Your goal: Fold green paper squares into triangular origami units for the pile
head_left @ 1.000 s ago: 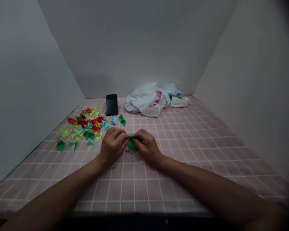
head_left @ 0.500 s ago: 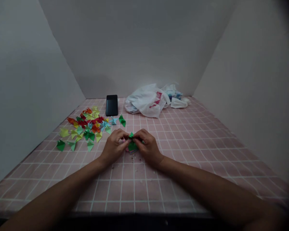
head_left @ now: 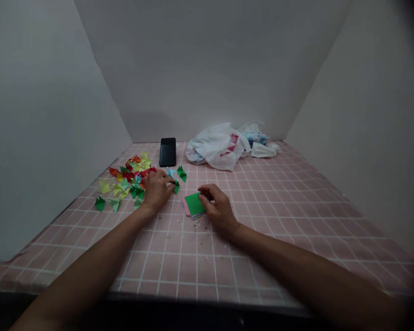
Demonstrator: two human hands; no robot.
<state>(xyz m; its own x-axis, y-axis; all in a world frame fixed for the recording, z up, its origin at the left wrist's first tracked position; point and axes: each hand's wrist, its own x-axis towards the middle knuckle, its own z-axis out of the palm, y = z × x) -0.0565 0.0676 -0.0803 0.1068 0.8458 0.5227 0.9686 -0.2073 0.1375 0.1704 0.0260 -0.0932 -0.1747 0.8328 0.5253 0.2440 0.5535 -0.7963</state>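
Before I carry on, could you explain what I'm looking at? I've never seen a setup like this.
There is no machine here, just a person's bare left hand and right hand. Every picture comes from one camera worn on the head, looking forward and down. A pink cloth with white lines covers the surface. On it lie colourful folded paper pieces, a black phone and a white plastic bag. A green folded piece sits at the left fingers; whether it is gripped, I can't tell. The right fingers are at the edge of a stack of paper squares, green on top.
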